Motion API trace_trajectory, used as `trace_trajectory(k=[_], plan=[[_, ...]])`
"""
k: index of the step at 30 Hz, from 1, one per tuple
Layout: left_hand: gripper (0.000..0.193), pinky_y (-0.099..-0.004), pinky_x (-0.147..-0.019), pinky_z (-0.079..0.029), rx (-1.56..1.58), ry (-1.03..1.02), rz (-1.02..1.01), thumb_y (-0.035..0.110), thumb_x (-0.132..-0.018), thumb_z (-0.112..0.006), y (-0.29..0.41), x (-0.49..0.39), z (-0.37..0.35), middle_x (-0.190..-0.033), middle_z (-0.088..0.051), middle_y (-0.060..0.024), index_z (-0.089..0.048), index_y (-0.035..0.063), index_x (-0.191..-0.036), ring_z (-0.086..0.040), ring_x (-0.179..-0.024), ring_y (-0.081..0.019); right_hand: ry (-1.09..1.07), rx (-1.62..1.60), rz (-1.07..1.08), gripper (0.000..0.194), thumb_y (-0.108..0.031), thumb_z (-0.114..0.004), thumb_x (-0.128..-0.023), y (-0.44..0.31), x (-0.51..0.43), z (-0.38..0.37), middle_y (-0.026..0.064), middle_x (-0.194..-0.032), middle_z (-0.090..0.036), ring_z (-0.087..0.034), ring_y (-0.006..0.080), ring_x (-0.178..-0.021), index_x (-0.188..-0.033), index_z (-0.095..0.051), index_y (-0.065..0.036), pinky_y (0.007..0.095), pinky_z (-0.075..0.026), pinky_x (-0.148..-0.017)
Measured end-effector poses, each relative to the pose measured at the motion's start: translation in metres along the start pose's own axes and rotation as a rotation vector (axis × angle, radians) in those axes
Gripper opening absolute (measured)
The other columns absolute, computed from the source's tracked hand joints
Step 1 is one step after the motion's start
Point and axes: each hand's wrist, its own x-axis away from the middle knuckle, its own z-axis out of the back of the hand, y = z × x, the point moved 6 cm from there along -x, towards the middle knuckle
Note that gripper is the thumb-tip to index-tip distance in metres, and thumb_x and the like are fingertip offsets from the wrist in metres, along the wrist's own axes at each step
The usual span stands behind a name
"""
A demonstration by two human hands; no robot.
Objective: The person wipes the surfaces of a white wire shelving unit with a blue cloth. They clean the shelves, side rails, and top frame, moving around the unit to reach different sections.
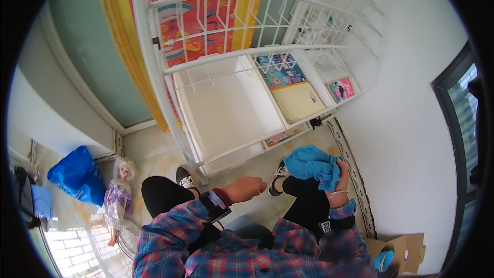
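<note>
My right hand (341,181) is closed around a crumpled blue cloth (312,162), which hangs over my right knee and shoe. My left hand (247,189) is held in front of me above the floor with its fingers curled; whether anything is inside them I cannot tell. Before me stands a white wire rack with a white plastic bin (227,104) at its front. Beside this bin, a narrower white bin (283,121) holds a picture-covered book (281,71) and a cream-coloured sheet or folder (299,102). A smaller tray at the right holds a pink printed item (340,89).
A doll in a purple dress (117,197) lies on the tiled floor at the left, beside a blue bag (77,177). A round wire fan guard (129,237) is near it. At the lower right is a cardboard box (409,253) with a blue roll (383,260).
</note>
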Motion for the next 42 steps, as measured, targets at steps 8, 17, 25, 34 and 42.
trace_trajectory(k=[8, 17, 25, 34, 42], plan=[[0.031, -0.0453, -0.074, -0.052, 0.342, 0.229, 0.080, 0.028, -0.091, -0.065, 0.002, -0.003, 0.034, -0.107, -0.064, -0.0168, -0.058, 0.0069, -0.113, -0.064, -0.089, -0.0365, 0.107, 0.249, -0.043, 0.024, -0.024, -0.066, -0.088, 0.077, 0.001, -0.018, 0.0062, -0.093, -0.065, -0.063, 0.0164, -0.083, -0.097, -0.063, -0.002, 0.0329, -0.053, -0.077], [0.046, -0.0413, -0.083, -0.052, 0.567, 0.444, 0.158, 0.019, -0.086, -0.068, -0.009, 0.003, 0.046, -0.108, -0.061, -0.0200, -0.051, 0.0045, -0.126, -0.065, -0.094, -0.0333, -0.230, 0.281, -0.110, 0.018, -0.016, -0.060, -0.093, 0.132, -0.002, -0.071, 0.0038, -0.093, -0.059, -0.055, 0.0103, -0.082, -0.102, -0.059, 0.000, 0.0282, -0.046, -0.071], [0.039, -0.0377, -0.071, -0.051, 0.195, 0.537, 0.190, 0.001, -0.078, -0.060, -0.004, 0.003, 0.083, -0.090, -0.062, -0.0149, -0.053, 0.0041, -0.116, -0.064, -0.081, -0.0259, -0.152, 0.722, -0.080, 0.023, -0.011, -0.061, -0.093, 0.091, 0.021, -0.024, 0.0034, -0.098, -0.062, -0.059, 0.0117, -0.083, -0.114, -0.057, -0.002, 0.0287, -0.052, -0.076], [0.014, -0.0290, -0.054, -0.048, 0.465, 0.300, 0.373, 0.009, -0.080, -0.070, -0.033, -0.018, 0.045, -0.064, -0.061, -0.0059, -0.059, 0.0025, -0.085, -0.059, -0.059, -0.0131, 0.061, -0.076, 0.281, 0.033, -0.020, -0.050, -0.099, -0.033, 0.023, 0.023, 0.0125, -0.114, -0.063, -0.063, 0.0254, -0.103, -0.122, -0.053, 0.003, 0.0407, -0.052, -0.090], [0.030, -0.0339, -0.076, -0.052, 0.454, 0.512, 0.040, 0.015, -0.076, -0.079, 0.003, -0.035, 0.045, -0.091, -0.066, -0.0139, -0.062, 0.0033, -0.097, -0.063, -0.083, -0.0211, -0.153, 0.459, -0.013, 0.034, -0.015, -0.055, -0.092, 0.043, 0.041, -0.026, 0.0060, -0.111, -0.064, -0.059, 0.0155, -0.103, -0.123, -0.057, 0.000, 0.0300, -0.047, -0.092]])
